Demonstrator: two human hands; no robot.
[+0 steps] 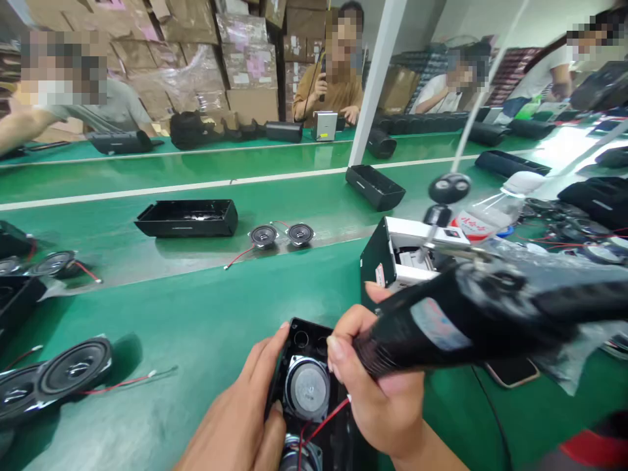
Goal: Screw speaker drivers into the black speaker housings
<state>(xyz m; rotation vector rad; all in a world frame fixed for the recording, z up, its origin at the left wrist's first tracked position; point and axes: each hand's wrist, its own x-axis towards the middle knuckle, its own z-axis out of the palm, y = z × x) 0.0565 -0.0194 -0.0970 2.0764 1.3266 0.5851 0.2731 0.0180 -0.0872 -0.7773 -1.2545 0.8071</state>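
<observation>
My right hand grips a black electric screwdriver, which slants down and left over an open black speaker housing. Its bit is hidden behind my fingers, close to the housing's right side. Along the housing's left wall, my left hand holds it, fingers outside and thumb at the rim. Inside lies a speaker driver with its silver magnet facing up. A second driver is partly cut off at the bottom edge, with red wires running across.
A black and white screw feeder stands beyond my right hand, near a plastic bottle and a phone. Speaker drivers lie at left. An empty housing and two drivers sit ahead. Several people work across the green line.
</observation>
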